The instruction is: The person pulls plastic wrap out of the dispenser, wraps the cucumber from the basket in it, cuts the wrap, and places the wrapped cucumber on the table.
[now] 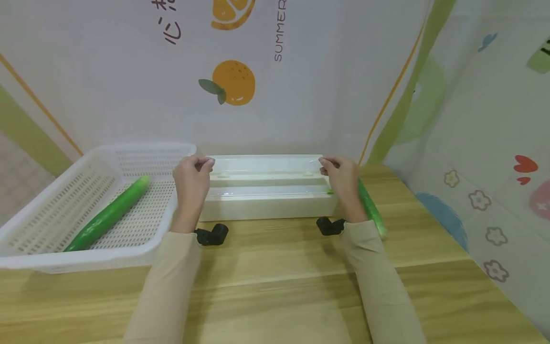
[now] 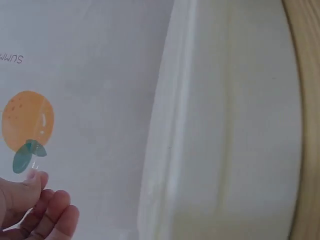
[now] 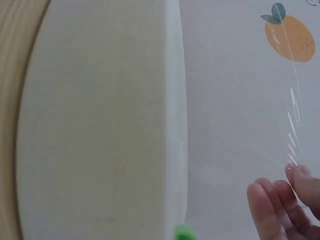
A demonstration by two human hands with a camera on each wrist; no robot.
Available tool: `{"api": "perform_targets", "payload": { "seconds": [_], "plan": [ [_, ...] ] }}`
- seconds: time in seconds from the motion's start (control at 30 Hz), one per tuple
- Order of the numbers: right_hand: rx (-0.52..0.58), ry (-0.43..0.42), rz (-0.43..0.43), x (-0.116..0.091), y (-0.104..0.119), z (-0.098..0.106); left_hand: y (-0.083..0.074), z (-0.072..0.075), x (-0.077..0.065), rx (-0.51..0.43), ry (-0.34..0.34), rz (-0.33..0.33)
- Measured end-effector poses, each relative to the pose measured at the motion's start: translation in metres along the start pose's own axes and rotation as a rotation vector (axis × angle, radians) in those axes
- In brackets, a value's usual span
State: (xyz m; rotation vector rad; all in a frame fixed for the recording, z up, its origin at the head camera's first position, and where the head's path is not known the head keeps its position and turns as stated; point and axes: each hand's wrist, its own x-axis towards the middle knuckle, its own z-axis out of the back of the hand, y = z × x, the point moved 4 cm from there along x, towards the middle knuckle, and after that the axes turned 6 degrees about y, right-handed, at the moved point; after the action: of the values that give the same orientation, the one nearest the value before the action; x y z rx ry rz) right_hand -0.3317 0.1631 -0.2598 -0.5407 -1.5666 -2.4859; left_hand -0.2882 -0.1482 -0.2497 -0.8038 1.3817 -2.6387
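A long cream-white cling film dispenser [image 1: 270,209] lies across the table in the head view, with its top lid raised at the back. Clear cling film [image 3: 293,132] shows thin shiny creases in the right wrist view. My left hand [image 1: 191,181] pinches one corner of the film between thumb and forefinger above the dispenser's left end. At the other end, my right hand [image 1: 343,179] pinches the opposite corner the same way. The film spans between both hands. A small green piece [image 3: 184,233] shows at the dispenser's right end, partly hidden by my right hand in the head view.
To the left stands a white plastic basket [image 1: 172,224] with a cucumber [image 1: 109,215] inside. Another cucumber [image 1: 371,210] lies on the wooden table [image 1: 266,291] beside my right wrist. A printed curtain [image 1: 296,105] hangs close behind the dispenser. Black mounts [image 1: 212,235] sit at both wrists.
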Motion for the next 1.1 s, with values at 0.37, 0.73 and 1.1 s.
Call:
{"api": "perform_targets", "payload": {
  "seconds": [0.37,0.73,1.1],
  "plan": [
    [-0.102,0.053,-0.052,0.031,0.021,0.010,-0.018,0.022,0.035,-0.012,0.190,0.109],
    [-0.015,0.003,-0.047,0.043,0.057,0.015,-0.035,0.052,0.067,-0.153,0.234,0.164],
    [0.013,-0.067,0.023,0.048,0.083,0.033,-0.065,0.072,0.078,-0.242,0.226,0.159]
  ]
}}
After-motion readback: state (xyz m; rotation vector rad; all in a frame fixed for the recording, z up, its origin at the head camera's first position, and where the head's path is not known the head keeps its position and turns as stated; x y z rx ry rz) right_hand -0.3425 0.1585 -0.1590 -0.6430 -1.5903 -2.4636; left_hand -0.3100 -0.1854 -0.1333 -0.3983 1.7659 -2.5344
